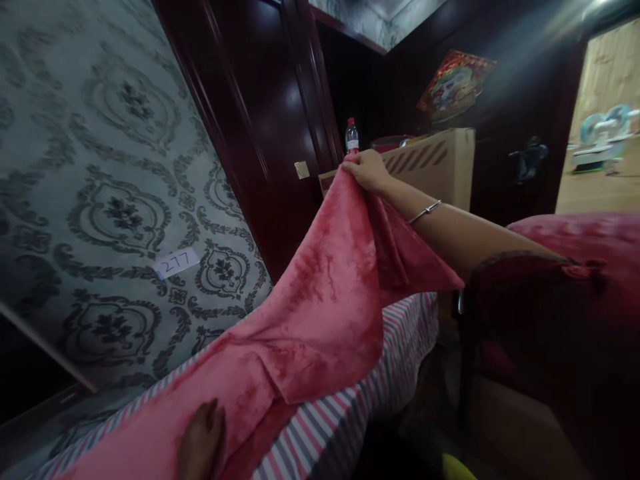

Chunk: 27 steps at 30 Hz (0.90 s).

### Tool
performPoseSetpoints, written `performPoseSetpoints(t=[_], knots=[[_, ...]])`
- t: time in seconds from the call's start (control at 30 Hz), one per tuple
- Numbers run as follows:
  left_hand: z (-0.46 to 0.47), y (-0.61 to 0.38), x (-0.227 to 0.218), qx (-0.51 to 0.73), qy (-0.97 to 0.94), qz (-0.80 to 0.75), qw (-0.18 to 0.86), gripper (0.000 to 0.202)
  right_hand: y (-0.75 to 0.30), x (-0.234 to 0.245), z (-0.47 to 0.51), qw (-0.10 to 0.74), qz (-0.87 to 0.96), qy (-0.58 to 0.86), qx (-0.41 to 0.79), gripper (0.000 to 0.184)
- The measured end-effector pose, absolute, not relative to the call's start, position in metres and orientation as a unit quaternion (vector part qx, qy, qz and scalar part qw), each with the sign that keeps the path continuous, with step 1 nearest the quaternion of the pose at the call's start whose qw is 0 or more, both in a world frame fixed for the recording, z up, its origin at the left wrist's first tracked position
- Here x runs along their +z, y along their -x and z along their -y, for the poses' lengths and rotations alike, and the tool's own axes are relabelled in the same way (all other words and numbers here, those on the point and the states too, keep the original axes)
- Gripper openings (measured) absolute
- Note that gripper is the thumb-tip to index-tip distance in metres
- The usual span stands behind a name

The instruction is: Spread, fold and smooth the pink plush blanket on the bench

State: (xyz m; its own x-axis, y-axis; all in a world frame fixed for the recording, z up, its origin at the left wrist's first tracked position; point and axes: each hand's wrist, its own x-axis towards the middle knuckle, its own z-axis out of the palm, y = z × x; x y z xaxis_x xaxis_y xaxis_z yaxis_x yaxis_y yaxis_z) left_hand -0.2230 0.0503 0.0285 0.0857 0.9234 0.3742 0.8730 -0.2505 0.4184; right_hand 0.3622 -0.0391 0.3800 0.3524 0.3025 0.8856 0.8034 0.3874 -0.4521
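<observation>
A pink plush blanket (320, 313) lies across a bed with a striped sheet (400, 347). My right hand (367, 170) is stretched out far ahead, fingers closed on the blanket's far corner, which it lifts up off the bed; a thin bracelet sits on that wrist. My left hand (203, 443) rests low at the bottom edge of the view, fingers pressed on the near part of the blanket; it looks dark and only partly visible.
Patterned wallpaper with a label "277" (175, 262) runs along the left. A dark wooden door (260, 133) stands behind. A plastic water bottle (352, 136) and a cardboard box (435, 163) stand beyond the bed. More pink fabric (590, 247) lies right.
</observation>
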Motion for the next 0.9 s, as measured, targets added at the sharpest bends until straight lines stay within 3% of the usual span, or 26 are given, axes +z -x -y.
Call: performPoseSetpoints(t=[0.1,0.3,0.43,0.63,0.77,0.9], knots=[[-0.03,0.174,0.085,0.357,-0.753,-0.547,0.085,0.054,-0.328,0.372,0.042,0.615,0.584,0.497,-0.182,0.027],[0.024,0.039,0.224,0.503,-0.818,-0.244,0.136,0.067,-0.245,0.342,0.066,0.57,0.656,0.48,-0.118,0.035],[0.033,-0.021,0.282,0.492,-0.813,-0.121,0.285,0.07,-0.213,0.331,0.09,0.592,0.681,0.43,-0.036,0.033],[0.038,-0.064,0.306,0.444,-0.813,-0.072,0.37,0.052,-0.207,0.311,0.111,0.656,0.653,0.369,0.083,0.025],[0.033,-0.081,0.308,0.446,-0.828,-0.095,0.327,0.041,-0.219,0.287,0.115,0.684,0.621,0.368,0.105,0.02],[0.024,-0.095,0.314,0.463,-0.836,-0.101,0.276,0.032,-0.224,0.245,0.12,0.713,0.573,0.379,0.138,0.031]])
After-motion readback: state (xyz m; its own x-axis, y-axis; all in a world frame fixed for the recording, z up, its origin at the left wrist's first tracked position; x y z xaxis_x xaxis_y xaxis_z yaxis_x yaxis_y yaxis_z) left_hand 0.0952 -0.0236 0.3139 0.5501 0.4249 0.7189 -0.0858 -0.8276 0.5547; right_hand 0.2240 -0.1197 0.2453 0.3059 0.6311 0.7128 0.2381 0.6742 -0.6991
